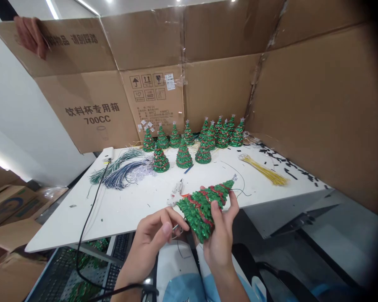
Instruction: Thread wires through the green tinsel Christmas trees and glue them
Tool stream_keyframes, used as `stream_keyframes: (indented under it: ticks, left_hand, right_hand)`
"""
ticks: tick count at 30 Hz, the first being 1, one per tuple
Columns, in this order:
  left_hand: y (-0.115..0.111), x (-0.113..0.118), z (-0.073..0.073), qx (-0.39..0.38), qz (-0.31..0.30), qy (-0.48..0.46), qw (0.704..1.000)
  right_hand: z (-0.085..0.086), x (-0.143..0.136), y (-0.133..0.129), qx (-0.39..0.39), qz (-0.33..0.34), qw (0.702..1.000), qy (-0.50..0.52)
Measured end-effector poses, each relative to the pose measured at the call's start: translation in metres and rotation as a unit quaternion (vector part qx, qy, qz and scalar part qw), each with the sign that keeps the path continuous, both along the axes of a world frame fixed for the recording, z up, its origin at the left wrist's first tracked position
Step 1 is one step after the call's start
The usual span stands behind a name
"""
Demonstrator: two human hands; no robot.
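A green Christmas tree ornament with red garland and a clear star tip lies tilted in my right hand, its tip pointing up and right. The fingers and thumb of that hand are wrapped round its side. Beside the tree's base, my left hand is closed in a pinch on a thin wire that runs toward the underside; where it ends there is hidden. Just beyond the tree, a white glue gun lies on the white table.
Several finished-looking trees stand at the back. Blue and green wire bundles lie left, yellow wires and black bits right. Cardboard walls enclose the table; another person's hand grips one. A black cable hangs left, above a crate.
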State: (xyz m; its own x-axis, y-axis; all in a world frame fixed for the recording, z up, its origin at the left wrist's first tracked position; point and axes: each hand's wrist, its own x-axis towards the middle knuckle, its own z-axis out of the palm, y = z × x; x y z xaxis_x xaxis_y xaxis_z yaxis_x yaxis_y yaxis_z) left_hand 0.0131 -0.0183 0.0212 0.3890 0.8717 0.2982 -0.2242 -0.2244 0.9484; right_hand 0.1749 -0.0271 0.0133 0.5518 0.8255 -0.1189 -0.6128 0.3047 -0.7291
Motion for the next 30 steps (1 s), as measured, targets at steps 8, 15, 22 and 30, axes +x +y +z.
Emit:
stream_keyframes:
  ticks: [8, 15, 22, 30]
  left_hand:
    - [0.004, 0.0, -0.005, -0.032, -0.007, -0.056, 0.998]
    - [0.002, -0.002, 0.0, 0.007, 0.016, -0.011, 1.0]
    - [-0.001, 0.002, 0.0, 0.012, 0.019, 0.0, 1.0]
    - [-0.001, 0.008, 0.005, -0.033, 0.076, 0.001, 0.997]
  right_hand:
    - [-0.002, 0.002, 0.0, -0.01, -0.012, 1.0, -0.01]
    - [-0.004, 0.005, 0.001, -0.009, -0.014, 1.0, -0.018]
    - [-0.003, 0.007, 0.001, -0.002, -0.013, 1.0, -0.012]
    - [-0.002, 0.007, -0.001, -0.006, -0.004, 1.0, -0.009]
